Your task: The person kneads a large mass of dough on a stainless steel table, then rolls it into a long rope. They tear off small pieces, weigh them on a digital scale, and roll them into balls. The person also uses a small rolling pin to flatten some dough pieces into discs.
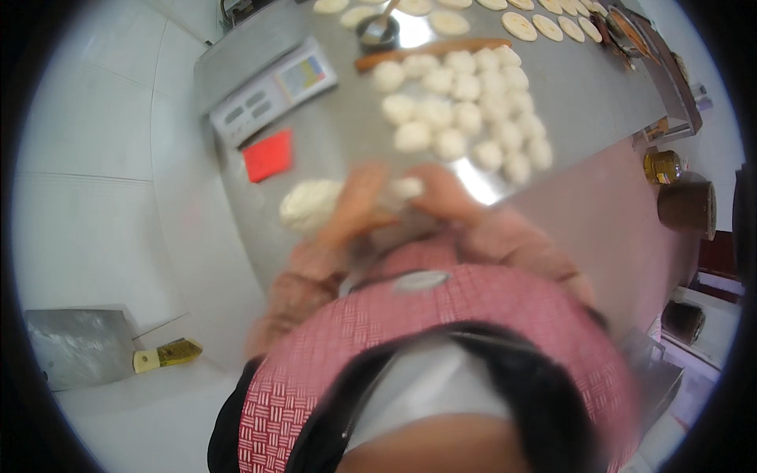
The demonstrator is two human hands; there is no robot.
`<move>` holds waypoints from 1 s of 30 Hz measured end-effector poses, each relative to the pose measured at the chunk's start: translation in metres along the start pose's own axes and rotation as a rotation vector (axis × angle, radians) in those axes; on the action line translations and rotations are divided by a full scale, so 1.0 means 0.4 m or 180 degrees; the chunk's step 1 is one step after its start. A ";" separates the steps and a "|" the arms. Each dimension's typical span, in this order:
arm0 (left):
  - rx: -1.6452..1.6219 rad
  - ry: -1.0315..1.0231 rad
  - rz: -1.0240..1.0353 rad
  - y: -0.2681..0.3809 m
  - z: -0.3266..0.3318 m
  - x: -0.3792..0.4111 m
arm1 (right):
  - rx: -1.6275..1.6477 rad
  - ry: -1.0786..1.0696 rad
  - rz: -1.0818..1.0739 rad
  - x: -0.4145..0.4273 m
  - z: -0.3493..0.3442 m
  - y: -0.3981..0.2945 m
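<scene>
A thick roll of pale dough (pixel 310 204) lies on the metal worktop near its front edge. My left hand (pixel 361 204) is closed around the right end of this roll and hides part of it. Just right of it, my right hand (pixel 446 192) has its fingers on a small piece of dough (pixel 408 187). Both hands are motion-blurred, and whether that piece still joins the roll cannot be seen. Beyond my hands, several round dough balls (pixel 467 86) sit in loose rows.
Left on the metal worktop (pixel 331 127) stand a digital scale (pixel 272 97) and a red scraper (pixel 268 155). A wooden rolling pin (pixel 434 52) lies behind the balls, near a dark bowl with a brush (pixel 378 35). Flat dough rounds (pixel 519 26) lie farther back. A cleaver (pixel 83 349) is at lower left.
</scene>
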State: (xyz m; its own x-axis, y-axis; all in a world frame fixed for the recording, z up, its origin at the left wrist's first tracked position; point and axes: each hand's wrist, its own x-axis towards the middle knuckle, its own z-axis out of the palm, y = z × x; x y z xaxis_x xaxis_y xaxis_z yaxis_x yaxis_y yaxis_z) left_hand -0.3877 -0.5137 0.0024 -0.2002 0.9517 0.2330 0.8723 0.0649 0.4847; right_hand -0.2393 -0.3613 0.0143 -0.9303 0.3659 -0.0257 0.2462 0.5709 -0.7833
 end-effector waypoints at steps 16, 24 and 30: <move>-0.1169 -0.0831 -0.0993 0.110 0.034 0.079 | 0.1077 0.1226 0.0832 -0.054 0.021 -0.062; 0.0170 -0.0941 -0.0976 0.130 0.062 0.108 | 0.3041 0.0829 0.1775 -0.058 0.032 -0.056; 0.0423 -0.1100 -0.0987 0.077 0.134 0.096 | 0.1541 0.0448 -0.0015 -0.091 0.058 -0.012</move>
State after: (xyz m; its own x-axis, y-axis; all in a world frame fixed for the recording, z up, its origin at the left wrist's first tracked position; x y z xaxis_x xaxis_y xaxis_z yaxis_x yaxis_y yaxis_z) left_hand -0.3446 -0.4589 -0.0188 -0.3195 0.9240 -0.2100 0.8490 0.3776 0.3697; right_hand -0.2130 -0.3943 0.0045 -0.8772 0.4787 0.0364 0.0567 0.1786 -0.9823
